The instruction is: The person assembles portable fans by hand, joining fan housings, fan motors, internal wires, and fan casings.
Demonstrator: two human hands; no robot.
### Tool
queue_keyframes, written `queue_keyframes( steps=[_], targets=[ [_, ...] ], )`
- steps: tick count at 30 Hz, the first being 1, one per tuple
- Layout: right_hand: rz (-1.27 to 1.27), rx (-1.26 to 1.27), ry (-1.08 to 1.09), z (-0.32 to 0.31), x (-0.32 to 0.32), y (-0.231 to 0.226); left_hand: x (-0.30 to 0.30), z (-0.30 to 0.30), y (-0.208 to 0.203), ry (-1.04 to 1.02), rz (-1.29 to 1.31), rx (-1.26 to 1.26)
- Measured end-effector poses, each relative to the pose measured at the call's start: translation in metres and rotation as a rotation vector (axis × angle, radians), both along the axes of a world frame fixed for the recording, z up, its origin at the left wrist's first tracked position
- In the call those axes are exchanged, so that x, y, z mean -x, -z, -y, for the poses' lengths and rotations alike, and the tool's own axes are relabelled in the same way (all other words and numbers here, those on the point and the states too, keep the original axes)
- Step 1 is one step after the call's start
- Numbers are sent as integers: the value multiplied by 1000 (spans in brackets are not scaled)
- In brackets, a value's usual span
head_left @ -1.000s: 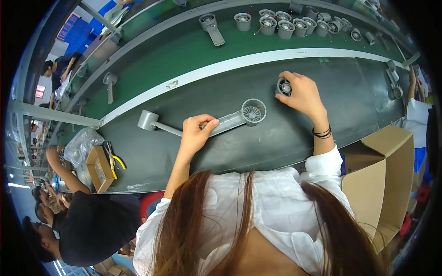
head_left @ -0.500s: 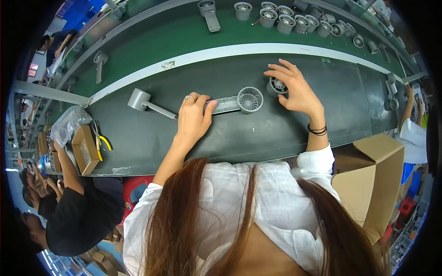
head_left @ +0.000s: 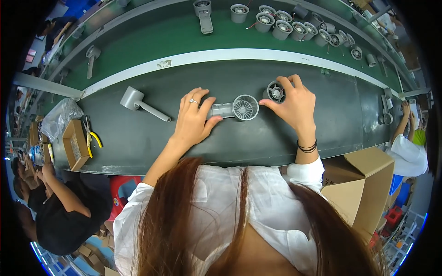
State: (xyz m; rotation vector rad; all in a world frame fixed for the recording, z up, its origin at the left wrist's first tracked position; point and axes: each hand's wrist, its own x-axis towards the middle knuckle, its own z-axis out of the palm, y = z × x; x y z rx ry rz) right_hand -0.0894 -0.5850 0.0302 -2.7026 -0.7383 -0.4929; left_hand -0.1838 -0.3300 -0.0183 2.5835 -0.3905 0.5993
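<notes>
On the dark work surface lies a grey handheld fan housing (head_left: 245,107); its round cup faces up and shows a spoked grille inside. My left hand (head_left: 191,117), with a ring on one finger, lies over its handle, thumb and fingers on either side, covering the handle's far end. Just right of the cup, a round grey fan unit (head_left: 276,92) shows its blades and hub upward. My right hand (head_left: 297,103) grips this unit by its rim, fingers on the far right side and thumb at the near left. The unit is apart from the housing.
Left of my hands lies another grey handled housing (head_left: 147,107). Pliers with yellow grips (head_left: 93,138) lean by a small cardboard box (head_left: 76,142). Beyond a white rail (head_left: 221,55), several fan units stand on the green belt (head_left: 152,48). An open carton (head_left: 368,184) stands at right.
My right hand has come nearer and its fingers have closed in on the fan unit's rim. My left hand's fingers have shifted on the handle. The whole view has shifted slightly.
</notes>
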Motion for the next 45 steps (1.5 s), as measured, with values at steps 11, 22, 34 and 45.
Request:
queue_keyframes(
  steps=[11,22,34,45],
  targets=[
    [-334,-136,-445,12,-11,1,1,6,10,62,-7,-150],
    [-464,8,94,-7,1,-13,4,2,0,54,3,-61],
    [-76,-484,-396,-5,9,-25,1,11,-52,144,235,250],
    [-193,-537,-580,-16,23,-30,-11,39,-59,270,59,399]
  ],
)
